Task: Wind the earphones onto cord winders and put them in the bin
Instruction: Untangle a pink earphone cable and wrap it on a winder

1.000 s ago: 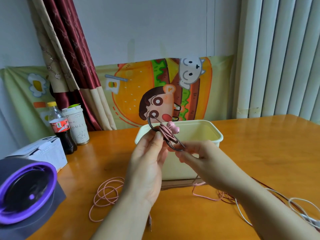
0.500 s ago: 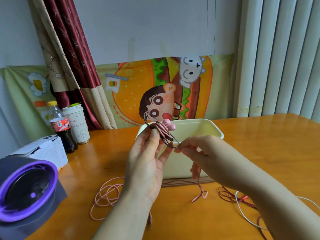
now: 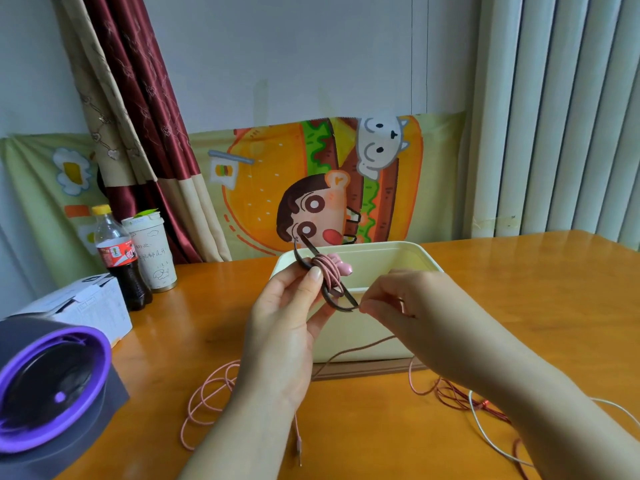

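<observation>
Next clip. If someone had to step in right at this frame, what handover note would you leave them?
Left hand: grips the winder in front of the bin's near rim, thumb on the wound turns.
Right hand: pinches the pink cord by the winder's lower end.
Done: several pink turns round the winder's middle, earbuds at the top.
Left: wind the rest of the pink cord, which lies looped on the table, and put it in the bin. Then the red cord and white cord, loose at the right.
</observation>
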The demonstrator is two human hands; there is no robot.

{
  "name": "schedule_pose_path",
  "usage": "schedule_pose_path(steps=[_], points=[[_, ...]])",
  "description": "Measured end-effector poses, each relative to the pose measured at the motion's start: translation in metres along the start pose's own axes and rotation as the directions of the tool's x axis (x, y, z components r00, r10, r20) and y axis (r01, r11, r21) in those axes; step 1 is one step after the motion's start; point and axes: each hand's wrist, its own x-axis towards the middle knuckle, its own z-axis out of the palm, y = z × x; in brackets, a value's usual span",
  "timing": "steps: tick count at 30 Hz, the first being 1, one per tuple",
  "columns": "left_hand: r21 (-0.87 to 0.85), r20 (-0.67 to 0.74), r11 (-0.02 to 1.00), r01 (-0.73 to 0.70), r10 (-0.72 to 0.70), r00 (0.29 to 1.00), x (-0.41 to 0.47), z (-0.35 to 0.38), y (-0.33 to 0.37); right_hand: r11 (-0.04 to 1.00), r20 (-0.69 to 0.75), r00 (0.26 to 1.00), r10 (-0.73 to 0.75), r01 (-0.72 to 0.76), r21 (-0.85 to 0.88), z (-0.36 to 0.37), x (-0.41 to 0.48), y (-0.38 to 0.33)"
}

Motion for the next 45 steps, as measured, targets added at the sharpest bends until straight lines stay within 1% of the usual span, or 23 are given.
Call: schedule_pose_path(steps=[3, 6, 8, 10, 11, 13, 14, 15, 16, 17, 19, 20, 21, 23, 24, 26, 28, 30, 31, 35, 38, 42, 45], points=[[0.035, 0.020, 0.999, 0.009, -0.010, 1.000, -0.001, 0.000, 0.000, 0.998, -0.055, 0.998, -0.031, 0.028, -0.047, -0.007, -0.001, 0.000], [0.247, 0.038, 0.969, 0.010, -0.020, 0.999, -0.004, 0.000, -0.004, 0.995, 0.000, 0.996, -0.093, 0.093, -0.030, -0.010, -0.006, -0.004], [0.398, 0.070, 0.917, 0.004, -0.035, 0.997, -0.004, 0.000, -0.004, 0.996, 0.011, 0.996, -0.087, 0.086, 0.037, -0.012, -0.006, -0.004], [0.471, 0.147, 0.882, 0.008, -0.088, 0.985, -0.005, 0.000, -0.001, 0.972, 0.048, 0.999, 0.016, -0.027, 0.232, -0.019, -0.002, 0.001], [0.489, 0.178, 0.872, 0.015, -0.117, 0.977, -0.005, 0.000, 0.001, 0.909, 0.115, 0.991, 0.073, -0.113, 0.401, -0.023, -0.001, 0.004], [0.520, 0.218, 0.854, 0.018, -0.153, 0.964, -0.003, -0.003, 0.005, 0.645, 0.304, 0.946, 0.115, -0.304, 0.701, -0.029, 0.001, 0.012], [0.530, 0.244, 0.848, 0.015, -0.169, 0.955, -0.003, -0.004, 0.007, 0.523, 0.348, 0.931, 0.113, -0.353, 0.776, -0.031, 0.001, 0.015], [0.535, 0.272, 0.845, 0.013, -0.186, 0.944, -0.002, -0.006, 0.009, 0.459, 0.357, 0.926, 0.124, -0.372, 0.807, -0.031, 0.002, 0.017], [0.531, 0.298, 0.847, 0.013, -0.201, 0.933, -0.002, -0.007, 0.011, 0.447, 0.348, 0.926, 0.147, -0.376, 0.812, -0.029, 0.003, 0.020], [0.520, 0.317, 0.854, 0.016, -0.210, 0.925, -0.001, -0.009, 0.012, 0.504, 0.307, 0.935, 0.178, -0.354, 0.788, -0.026, 0.004, 0.023], [0.484, 0.351, 0.875, 0.033, -0.228, 0.908, -0.001, -0.010, 0.013, 0.713, 0.140, 0.967, 0.214, -0.252, 0.654, -0.023, 0.005, 0.024], [0.463, 0.367, 0.885, 0.044, -0.237, 0.900, -0.001, -0.011, 0.013, 0.787, 0.046, 0.979, 0.198, -0.187, 0.588, -0.022, 0.006, 0.023], [0.438, 0.382, 0.897, 0.058, -0.244, 0.891, -0.001, -0.011, 0.013, 0.818, -0.025, 0.984, 0.178, -0.134, 0.560, -0.022, 0.006, 0.023], [0.381, 0.413, 0.920, 0.092, -0.259, 0.873, -0.001, -0.011, 0.013, 0.801, -0.068, 0.984, 0.167, -0.095, 0.591, -0.022, 0.006, 0.026], [0.354, 0.433, 0.929, 0.106, -0.264, 0.862, -0.001, -0.011, 0.013, 0.755, -0.039, 0.985, 0.171, -0.105, 0.648, -0.021, 0.006, 0.028], [0.298, 0.463, 0.945, 0.135, -0.267, 0.845, -0.001, -0.011, 0.012, 0.577, 0.075, 0.983, 0.170, -0.160, 0.801, -0.016, 0.008, 0.030], [0.237, 0.471, 0.957, 0.169, -0.265, 0.842, -0.002, -0.010, 0.010, 0.410, 0.175, 0.974, 0.143, -0.219, 0.885, -0.011, 0.008, 0.028], [0.183, 0.466, 0.963, 0.200, -0.264, 0.844, -0.003, -0.009, 0.010, 0.361, 0.224, 0.963, 0.147, -0.263, 0.895, -0.005, 0.008, 0.022], [0.160, 0.462, 0.964, 0.214, -0.265, 0.847, -0.003, -0.008, 0.010, 0.376, 0.225, 0.961, 0.160, -0.270, 0.886, -0.002, 0.008, 0.019], [0.068, 0.454, 0.973, 0.219, -0.225, 0.862, -0.002, -0.007, 0.010, 0.571, 0.113, 0.970, 0.214, -0.219, 0.791, 0.010, 0.008, 0.016], [0.076, 0.480, 0.974, 0.213, -0.223, 0.849, -0.002, -0.006, 0.009, 0.587, 0.053, 0.962, 0.266, -0.206, 0.783, 0.017, 0.008, 0.016], [0.063, 0.482, 0.967, 0.249, -0.248, 0.841, -0.001, -0.007, 0.009, 0.676, -0.082, 0.944, 0.319, -0.166, 0.718, 0.021, 0.010, 0.016], [0.060, 0.486, 0.967, 0.249, -0.246, 0.839, 0.000, -0.010, 0.011, 0.699, -0.124, 0.934, 0.334, -0.157, 0.698, 0.023, 0.011, 0.016]])
